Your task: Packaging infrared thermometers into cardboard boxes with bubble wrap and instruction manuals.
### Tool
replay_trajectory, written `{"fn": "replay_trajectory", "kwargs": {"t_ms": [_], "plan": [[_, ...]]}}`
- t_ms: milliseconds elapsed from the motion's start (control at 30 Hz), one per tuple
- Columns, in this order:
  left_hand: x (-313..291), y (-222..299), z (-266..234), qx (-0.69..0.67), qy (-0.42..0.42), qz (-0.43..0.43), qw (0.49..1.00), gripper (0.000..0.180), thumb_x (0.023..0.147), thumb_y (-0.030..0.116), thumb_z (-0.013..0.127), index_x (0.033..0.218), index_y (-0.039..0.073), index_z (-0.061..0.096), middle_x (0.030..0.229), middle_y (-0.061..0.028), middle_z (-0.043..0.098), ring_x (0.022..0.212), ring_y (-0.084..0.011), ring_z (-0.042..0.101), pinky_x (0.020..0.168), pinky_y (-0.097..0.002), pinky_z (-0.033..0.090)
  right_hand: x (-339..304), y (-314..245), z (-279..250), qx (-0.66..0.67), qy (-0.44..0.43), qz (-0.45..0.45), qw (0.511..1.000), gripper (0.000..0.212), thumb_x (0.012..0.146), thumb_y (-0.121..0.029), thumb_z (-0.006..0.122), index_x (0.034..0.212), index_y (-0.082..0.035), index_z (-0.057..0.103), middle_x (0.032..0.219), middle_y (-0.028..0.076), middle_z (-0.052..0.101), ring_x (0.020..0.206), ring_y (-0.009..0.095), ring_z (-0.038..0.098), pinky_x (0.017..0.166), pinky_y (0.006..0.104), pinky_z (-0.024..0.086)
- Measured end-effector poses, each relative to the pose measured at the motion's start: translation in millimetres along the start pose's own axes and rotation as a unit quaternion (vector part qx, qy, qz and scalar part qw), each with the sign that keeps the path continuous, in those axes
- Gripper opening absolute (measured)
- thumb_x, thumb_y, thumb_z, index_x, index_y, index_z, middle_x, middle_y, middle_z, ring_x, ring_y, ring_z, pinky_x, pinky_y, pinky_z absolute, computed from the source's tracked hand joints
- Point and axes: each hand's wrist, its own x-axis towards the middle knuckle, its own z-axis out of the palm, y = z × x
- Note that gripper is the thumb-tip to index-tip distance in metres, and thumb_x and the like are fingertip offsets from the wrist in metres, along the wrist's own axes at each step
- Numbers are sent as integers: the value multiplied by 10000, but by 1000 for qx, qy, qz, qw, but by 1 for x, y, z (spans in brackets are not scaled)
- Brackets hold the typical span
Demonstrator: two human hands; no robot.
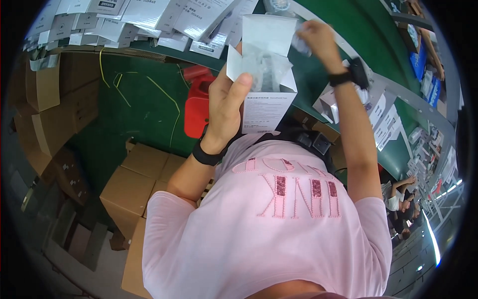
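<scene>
My left hand (226,107) grips an upright white carton (269,112) by its left side, the thumb over the front edge. The carton's top is open, with its lid flap (269,35) standing up at the back. Inside it sits a pale thing wrapped in clear plastic (269,70), whose kind I cannot make out. My right hand (318,42) is beyond the carton on the right, fingers curled in a pinch. At its fingertips is a crinkled clear plastic bag (300,45); its contents are hidden.
Many white cartons (149,15) are piled on the green bench at the far left. A plastic-wrapped item (278,6) lies behind the carton. More white boxes (383,117) lie to the right. A red plastic object (197,107) and brown cardboard boxes (142,169) stand on the left.
</scene>
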Motion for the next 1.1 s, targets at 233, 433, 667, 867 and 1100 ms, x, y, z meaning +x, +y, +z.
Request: {"fn": "replay_trajectory", "kwargs": {"t_ms": [233,433,667,867,1100], "plan": [[14,19,31,19,-135,-17,990,604,1013,389,265,1395,-65,381,1217,-124,586,1088,-181,567,936,-297,425,-125,-94,-179,231,-271,-264,896,283,709,-172,699,958,-58,628,1029,142,678,976,237,657,891,341,489],[15,23,62,-6,-251,-66,966,570,1016,350,361,1377,-89,402,1230,-120,574,1118,-144,516,977,-276,382,-161,-130,-169,-40,-286,-359,888,278,589,-53,651,854,10,594,832,133,622,777,309,618,724,341,494],[15,19,83,13,-273,-58,960,546,1009,317,411,1376,-87,408,1205,-113,590,1056,-138,546,948,-273,410,-182,-107,-211,-60,-265,-248,930,239,671,-87,653,874,17,582,801,78,607,719,195,603,693,303,483],[12,-2,117,-11,-288,-67,955,576,973,302,546,1396,-56,390,1134,-105,612,1010,-116,556,903,-245,428,-184,-93,-191,309,-122,56,941,139,851,-106,662,847,11,589,719,12,618,576,45,574,513,191,465],[7,3,124,-77,-295,-186,934,502,985,355,529,1298,-36,489,1045,-71,623,911,-67,564,796,-224,462,-209,-63,-171,-36,107,-106,988,124,864,-39,642,873,-6,523,776,20,615,673,86,602,586,247,471]]}}
